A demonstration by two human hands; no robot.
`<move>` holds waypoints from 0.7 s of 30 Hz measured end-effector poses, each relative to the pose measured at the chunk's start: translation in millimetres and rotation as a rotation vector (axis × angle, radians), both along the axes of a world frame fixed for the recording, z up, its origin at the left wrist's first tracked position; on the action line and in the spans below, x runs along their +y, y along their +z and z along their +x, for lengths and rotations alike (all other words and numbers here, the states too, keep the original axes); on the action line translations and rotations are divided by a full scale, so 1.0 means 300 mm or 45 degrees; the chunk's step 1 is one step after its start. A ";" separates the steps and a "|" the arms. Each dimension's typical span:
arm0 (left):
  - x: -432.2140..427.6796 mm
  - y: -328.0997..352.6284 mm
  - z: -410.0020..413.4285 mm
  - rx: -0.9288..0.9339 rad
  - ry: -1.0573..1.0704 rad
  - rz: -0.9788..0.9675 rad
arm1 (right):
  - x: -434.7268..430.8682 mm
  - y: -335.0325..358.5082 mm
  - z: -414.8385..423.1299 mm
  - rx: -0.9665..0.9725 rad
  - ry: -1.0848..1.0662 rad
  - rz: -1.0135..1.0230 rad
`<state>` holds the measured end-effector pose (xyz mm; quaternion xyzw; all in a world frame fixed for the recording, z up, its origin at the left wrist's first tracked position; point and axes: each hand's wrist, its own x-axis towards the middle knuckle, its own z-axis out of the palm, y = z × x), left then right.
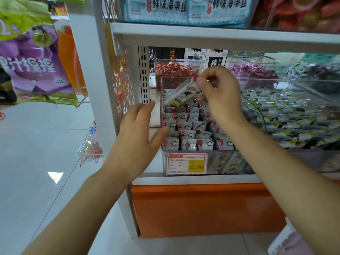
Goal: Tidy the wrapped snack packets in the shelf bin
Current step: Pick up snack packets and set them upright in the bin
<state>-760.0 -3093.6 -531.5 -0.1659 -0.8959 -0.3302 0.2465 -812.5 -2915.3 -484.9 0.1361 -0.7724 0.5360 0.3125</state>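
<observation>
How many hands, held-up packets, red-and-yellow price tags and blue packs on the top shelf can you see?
Hands: 2, the left hand and the right hand
Held-up packet: 1
Red-and-yellow price tag: 1
Blue packs on the top shelf: 2
Total: 6

Hands: two, left hand (137, 129) and right hand (219, 92) | packet (181, 94) held up: one | white packets (185, 126) in the front bin (228, 162): dozens, too many to count | clear bins (184, 60) in view: at least four | price label (186, 163): one | blue seaweed packs (156, 10) on the upper shelf (202, 34): two | hanging purple bag (31, 57): one
</observation>
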 end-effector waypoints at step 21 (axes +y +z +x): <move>0.044 0.038 0.069 -0.679 -0.407 1.356 | 0.114 -0.122 0.266 -0.702 0.590 -1.072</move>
